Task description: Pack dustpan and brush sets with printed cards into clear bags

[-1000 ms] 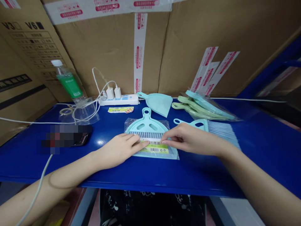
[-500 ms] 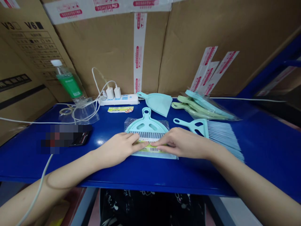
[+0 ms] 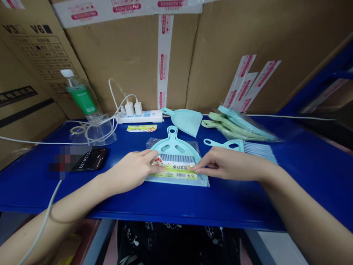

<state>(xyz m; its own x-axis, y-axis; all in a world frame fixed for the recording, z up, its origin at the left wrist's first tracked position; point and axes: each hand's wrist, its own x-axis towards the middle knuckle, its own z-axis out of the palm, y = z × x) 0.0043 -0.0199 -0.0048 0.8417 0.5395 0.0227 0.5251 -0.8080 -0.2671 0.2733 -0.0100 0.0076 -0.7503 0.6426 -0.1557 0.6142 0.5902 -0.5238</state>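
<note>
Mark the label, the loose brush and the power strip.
label point(image 3: 176, 171), head view, middle of its printed face.
loose brush point(image 3: 260, 148), head view, on its bristles.
power strip point(image 3: 146, 117), head view, on its white top.

Your bagged dustpan set point(image 3: 176, 163) lies on the table point(image 3: 303, 169) before you, with your left hand point(image 3: 132, 171) on its left edge and your right hand point(image 3: 226, 165) on its right. A loose dustpan point(image 3: 185, 121) and a power strip point(image 3: 140, 117) sit behind it. A brush point(image 3: 249, 148) lies right and a phone point(image 3: 91, 159) well left.
</note>
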